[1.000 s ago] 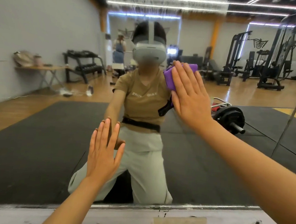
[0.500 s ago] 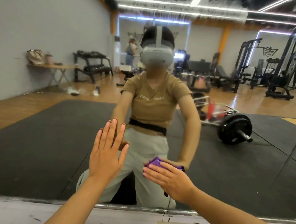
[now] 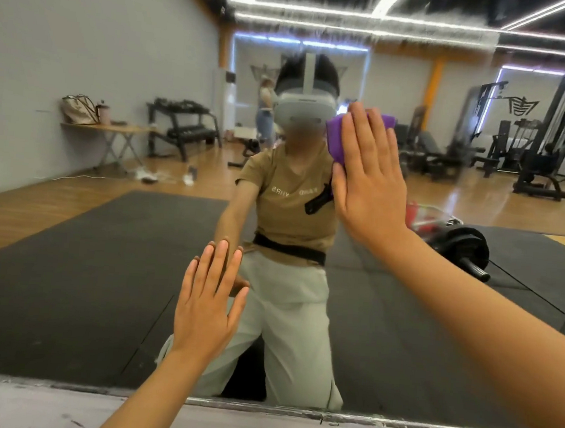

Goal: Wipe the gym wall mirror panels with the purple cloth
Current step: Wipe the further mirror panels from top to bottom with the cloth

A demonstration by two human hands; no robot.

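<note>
The mirror (image 3: 84,66) is touched by the flat left hand (image 3: 206,305) low down; above and right of it, the purple cloth (image 3: 338,141) (partly covered) is pressed on the glass by the right hand (image 3: 368,179).

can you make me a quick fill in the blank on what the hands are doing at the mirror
1. The right hand presses a ____ cloth to the mirror.
2. The left hand lies ____ on the glass, holding nothing.
3. The cloth sits ____ than the left hand.

Missing words: purple; flat; higher
</note>
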